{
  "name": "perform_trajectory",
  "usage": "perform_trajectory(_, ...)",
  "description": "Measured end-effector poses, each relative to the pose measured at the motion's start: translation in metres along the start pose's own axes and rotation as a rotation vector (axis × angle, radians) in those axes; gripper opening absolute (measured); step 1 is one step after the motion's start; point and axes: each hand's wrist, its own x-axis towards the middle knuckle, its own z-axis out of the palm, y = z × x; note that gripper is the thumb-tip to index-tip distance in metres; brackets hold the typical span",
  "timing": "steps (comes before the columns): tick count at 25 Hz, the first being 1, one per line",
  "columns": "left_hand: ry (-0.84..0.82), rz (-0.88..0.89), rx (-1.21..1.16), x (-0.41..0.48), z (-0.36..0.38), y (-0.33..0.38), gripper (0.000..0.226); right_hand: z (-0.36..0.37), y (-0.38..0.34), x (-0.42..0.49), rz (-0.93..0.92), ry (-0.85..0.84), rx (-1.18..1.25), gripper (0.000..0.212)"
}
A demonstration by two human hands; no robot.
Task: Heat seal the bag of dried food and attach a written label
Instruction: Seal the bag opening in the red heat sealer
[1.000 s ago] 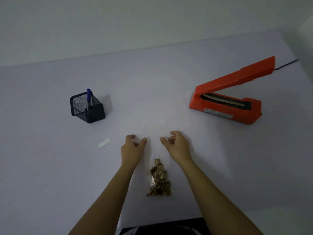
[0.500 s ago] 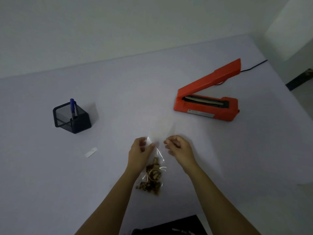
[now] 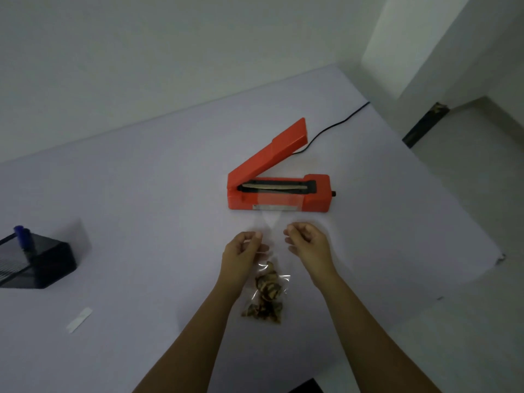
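A clear plastic bag of brown dried food (image 3: pixel 266 293) hangs between my hands, its open top reaching toward the sealer. My left hand (image 3: pixel 243 251) pinches the bag's left edge and my right hand (image 3: pixel 307 242) pinches its right edge. The orange heat sealer (image 3: pixel 283 194) sits just beyond, its arm raised, the sealing strip exposed. A small white label (image 3: pixel 79 319) lies on the table at the lower left. A blue pen (image 3: pixel 22 235) stands in a black mesh holder (image 3: pixel 37 265) at the far left.
The sealer's black cord (image 3: pixel 334 129) runs off toward the table's back right corner. The white table (image 3: pixel 141 180) ends at a wall behind and drops off at the right, where the floor shows.
My hands have lifted the bag off the table and carried it forward and right toward the sealer. The view has swung right, so the pen holder now sits at the left edge.
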Motion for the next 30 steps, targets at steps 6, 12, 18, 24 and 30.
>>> perform_trajectory(6,0.042,0.059,0.044,0.018,0.01,0.004,0.026,0.002,-0.011,0.017,0.021,0.021,-0.02,0.01)
perform_trajectory(12,0.086,0.054,0.016,0.024,0.018,0.006,0.028,-0.001,-0.013,0.025,0.049,0.059,0.041,0.007)
perform_trajectory(18,0.091,0.078,0.051,0.024,0.023,0.013,0.026,-0.002,-0.017,0.029,0.029,0.086,0.02,0.009)
perform_trajectory(24,0.103,0.06,0.055,0.028,0.023,0.009,0.029,-0.008,-0.032,0.017,-0.092,0.309,-0.34,0.025)
perform_trajectory(30,0.101,0.033,0.039,0.03,0.024,0.011,0.03,-0.015,-0.155,0.027,-0.698,0.401,-0.33,0.04)
